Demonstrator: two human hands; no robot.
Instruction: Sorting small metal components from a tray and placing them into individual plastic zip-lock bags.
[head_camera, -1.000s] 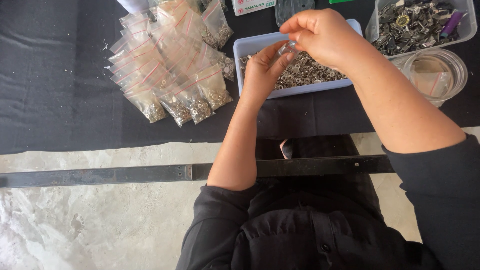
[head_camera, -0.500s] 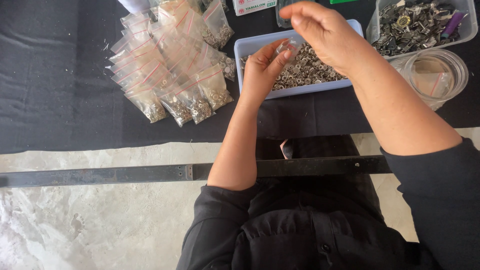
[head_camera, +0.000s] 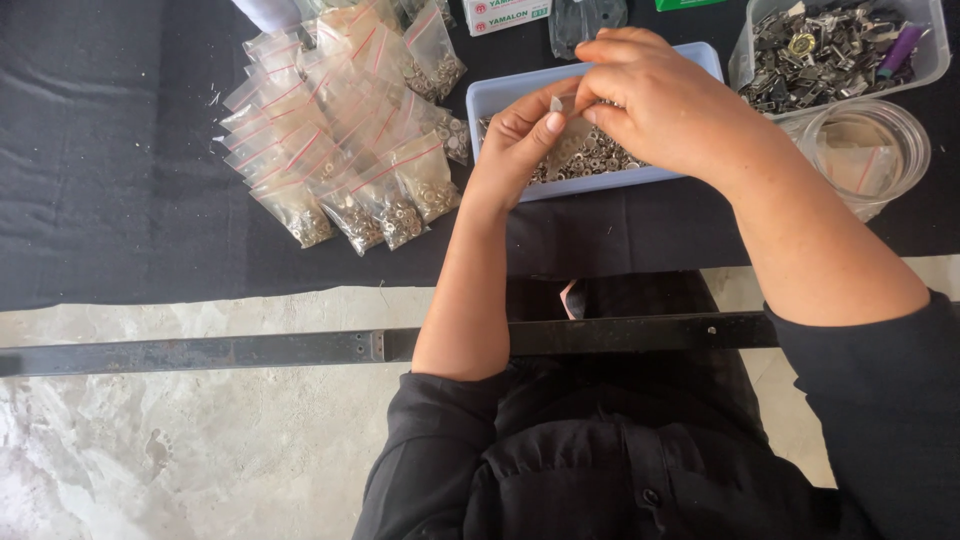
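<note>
Both grips pinched on one small clear bag (head_camera: 572, 128), left hand (head_camera: 520, 150), right hand (head_camera: 660, 100), above blue tray (head_camera: 600, 180). Risk: open mouth tilts, small metal parts spill onto bench (head_camera: 120, 180).

From my remote seat I see a small bag (head_camera: 570, 135) of thin, clear, glossy plastic pinched between the left hand (head_camera: 520, 150) and right hand (head_camera: 660, 100), over a pale blue tray (head_camera: 600, 180) of smooth matt plastic full of shiny little metal fittings (head_camera: 600, 158). The pile of filled bags (head_camera: 350, 130) beside it has the same crinkly see-through film with red seal strips, and the bench (head_camera: 110, 170) wears a matt black woven cloth. Farther right I make out a clear plastic tub (head_camera: 935, 55) of dull grey metal parts and a round transparent jar (head_camera: 865, 150), while below them the steel bar (head_camera: 250, 352) looks scuffed and the floor (head_camera: 200, 450) is rough, mottled stone.
</note>
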